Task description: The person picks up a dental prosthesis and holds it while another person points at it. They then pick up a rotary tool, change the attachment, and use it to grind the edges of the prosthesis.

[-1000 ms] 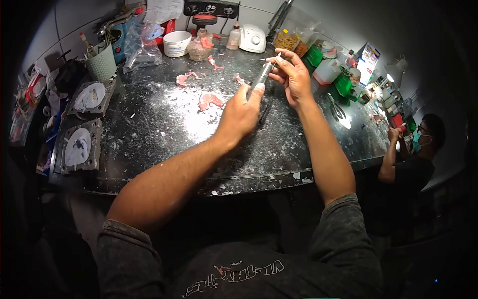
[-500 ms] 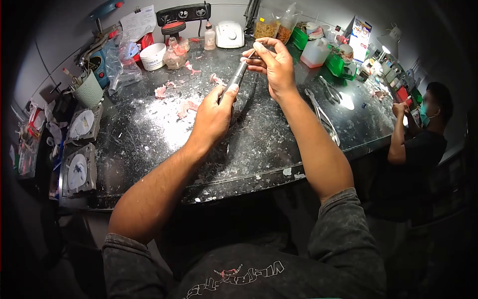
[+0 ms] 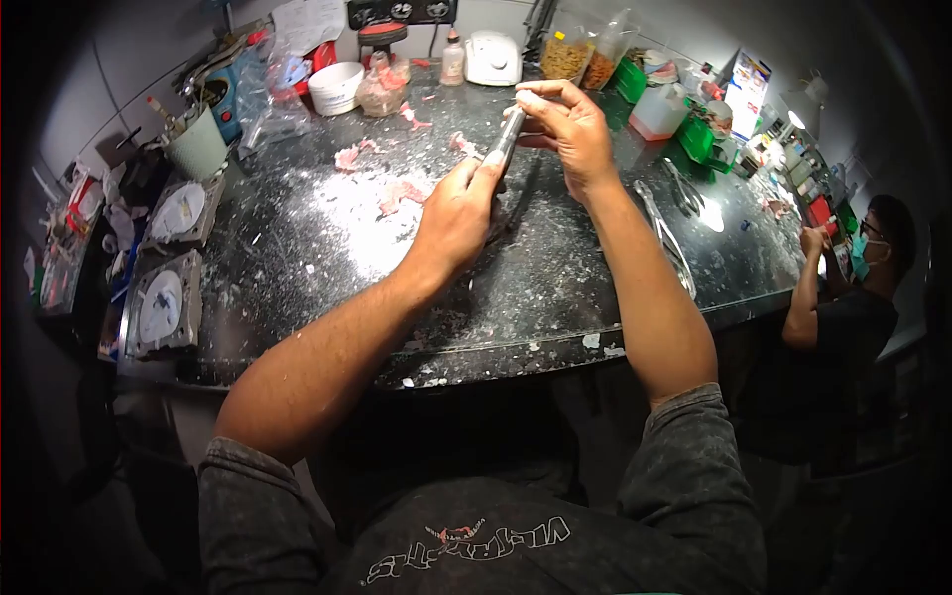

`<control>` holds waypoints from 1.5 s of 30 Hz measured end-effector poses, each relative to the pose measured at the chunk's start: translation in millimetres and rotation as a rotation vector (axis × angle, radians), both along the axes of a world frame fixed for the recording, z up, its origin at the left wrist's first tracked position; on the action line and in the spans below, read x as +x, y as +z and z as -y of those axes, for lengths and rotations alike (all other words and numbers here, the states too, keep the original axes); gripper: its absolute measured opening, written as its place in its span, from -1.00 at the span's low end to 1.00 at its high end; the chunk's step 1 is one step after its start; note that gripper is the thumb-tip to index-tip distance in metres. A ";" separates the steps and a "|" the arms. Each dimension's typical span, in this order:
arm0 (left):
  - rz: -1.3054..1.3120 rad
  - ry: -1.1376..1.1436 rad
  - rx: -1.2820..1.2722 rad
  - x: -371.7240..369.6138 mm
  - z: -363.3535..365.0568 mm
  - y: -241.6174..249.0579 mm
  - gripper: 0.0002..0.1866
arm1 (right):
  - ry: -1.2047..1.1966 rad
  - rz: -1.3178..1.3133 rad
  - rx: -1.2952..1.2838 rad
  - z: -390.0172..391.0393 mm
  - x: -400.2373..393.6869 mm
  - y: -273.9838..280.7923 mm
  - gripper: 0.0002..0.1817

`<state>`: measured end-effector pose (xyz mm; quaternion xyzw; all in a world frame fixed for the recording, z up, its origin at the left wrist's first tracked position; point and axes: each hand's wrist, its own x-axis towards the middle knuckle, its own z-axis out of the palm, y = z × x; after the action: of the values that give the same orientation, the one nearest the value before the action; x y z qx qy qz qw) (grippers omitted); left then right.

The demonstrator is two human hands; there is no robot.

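Note:
My left hand (image 3: pixel 458 220) is wrapped round a slim, dark metal rotary handpiece (image 3: pixel 511 139), which tilts up and away from me over the bench. At the handpiece's upper end, my right hand (image 3: pixel 580 139) has thumb and forefinger pinched together. Whatever sits between those fingertips is too small and too covered to make out. The other right fingers curl loosely behind the tip. Pink wax-like scraps (image 3: pixel 402 196) lie on the black bench (image 3: pixel 426 317) beyond my left hand.
Metal pliers (image 3: pixel 664 238) lie right of my right forearm. Two round white plates in grey frames (image 3: pixel 164 302) stand at the left edge. A white tub (image 3: pixel 336 89), a bottle (image 3: pixel 452 61) and bags line the back. A masked co-worker (image 3: pixel 853 278) sits at right.
The view has tilted, so the bench appears shifted right. My right fingertips have closed in on the handpiece's tip; a thin metal piece visible between them before is now hidden.

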<state>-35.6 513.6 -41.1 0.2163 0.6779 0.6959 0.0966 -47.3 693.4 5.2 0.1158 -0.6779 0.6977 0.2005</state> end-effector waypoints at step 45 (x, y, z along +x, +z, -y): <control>-0.476 0.173 -0.189 -33.8 81.8 39.7 -0.76 | -0.046 -0.359 0.025 52.4 11.8 -14.6 -0.72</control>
<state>-69.4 431.8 -1.4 0.3053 0.7594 0.5647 -0.1057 -35.5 641.0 -9.4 0.2256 -0.6425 0.6525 0.3326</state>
